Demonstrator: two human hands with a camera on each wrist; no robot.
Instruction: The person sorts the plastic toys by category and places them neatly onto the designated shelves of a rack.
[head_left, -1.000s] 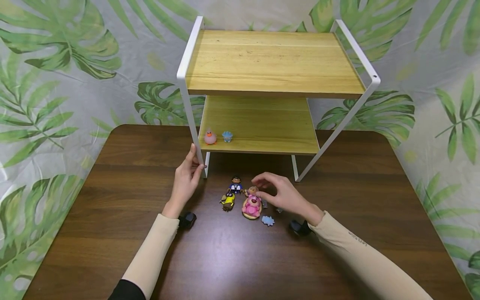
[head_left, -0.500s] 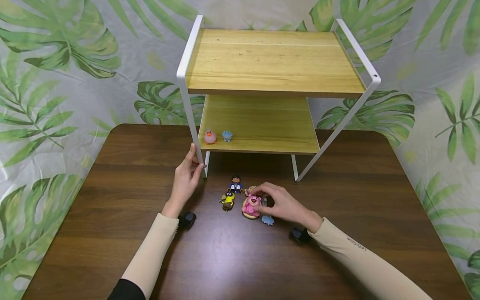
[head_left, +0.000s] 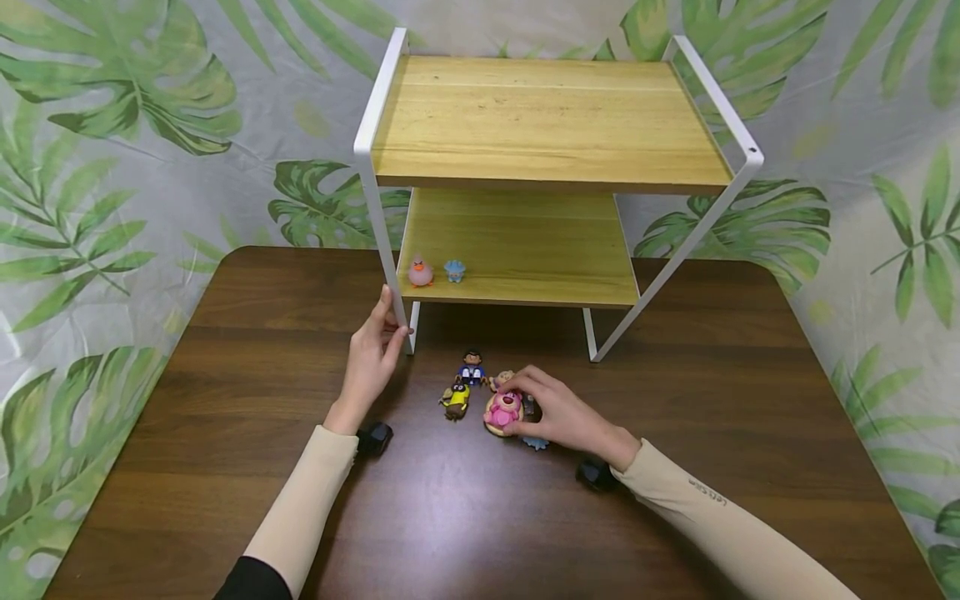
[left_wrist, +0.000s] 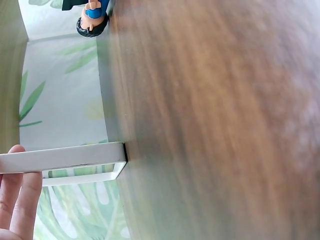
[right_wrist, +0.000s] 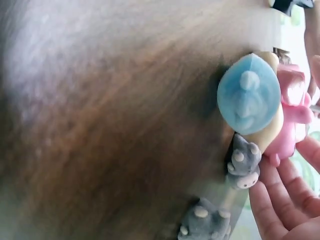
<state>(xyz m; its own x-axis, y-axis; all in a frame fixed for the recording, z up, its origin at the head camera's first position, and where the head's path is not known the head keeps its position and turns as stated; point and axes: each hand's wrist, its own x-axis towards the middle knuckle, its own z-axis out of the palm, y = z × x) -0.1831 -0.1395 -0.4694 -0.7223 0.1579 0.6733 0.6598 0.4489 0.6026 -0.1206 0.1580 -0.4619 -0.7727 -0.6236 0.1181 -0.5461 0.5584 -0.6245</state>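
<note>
On the table my right hand [head_left: 564,413] holds a pink bear figure [head_left: 501,412] on a cream round base, fingers at its far side and thumb at its near side. In the right wrist view, a light blue toy [right_wrist: 250,95] and two small grey animal figures [right_wrist: 245,159] lie close beside the bear and the fingers. My left hand [head_left: 371,357] grips the white front left leg [left_wrist: 65,158] of a shelf rack, with fingertips on both sides of it. Left of the bear lie a yellow and brown figure [head_left: 455,402] and a dark-haired figure [head_left: 472,369] in blue.
The two-tier wooden rack [head_left: 547,117] with a white frame stands at the back of the brown table [head_left: 225,400]. Its lower board [head_left: 540,250] bears a pink duck [head_left: 420,273] and a small blue figure [head_left: 454,271] at the left. Leaf-patterned cloth [head_left: 120,83] hangs behind.
My right hand has come down and toward me from over a small figure behind the bear, and its fingers have closed round the pink bear. The left hand stays on the rack leg.
</note>
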